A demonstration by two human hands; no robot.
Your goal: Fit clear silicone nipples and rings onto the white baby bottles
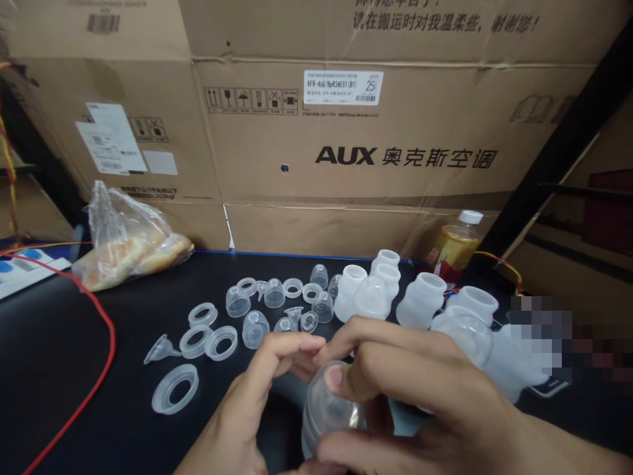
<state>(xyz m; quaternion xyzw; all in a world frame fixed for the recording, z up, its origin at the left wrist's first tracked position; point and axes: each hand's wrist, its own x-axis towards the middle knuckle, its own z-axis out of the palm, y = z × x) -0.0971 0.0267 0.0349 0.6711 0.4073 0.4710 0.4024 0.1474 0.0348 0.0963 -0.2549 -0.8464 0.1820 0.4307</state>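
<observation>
My right hand (420, 389) is wrapped round a clear plastic dome cap (329, 409) on top of a translucent bottle, near the bottom middle of the head view. My left hand (252, 396) meets it from the left, fingers curled and pinching at the cap's top edge. On the black table (59, 369) beyond lie several clear rings (175, 388), domed caps (255, 328) and a small funnel-shaped teat (159, 349). Several white translucent bottles (420, 298) stand upright behind my right hand.
A clear bag of bread (126, 247) lies at the back left. A red cable (93, 343) curves over the table's left side. A drink bottle with a white cap (457, 244) stands at the back right. Large cardboard boxes (346, 145) wall off the rear.
</observation>
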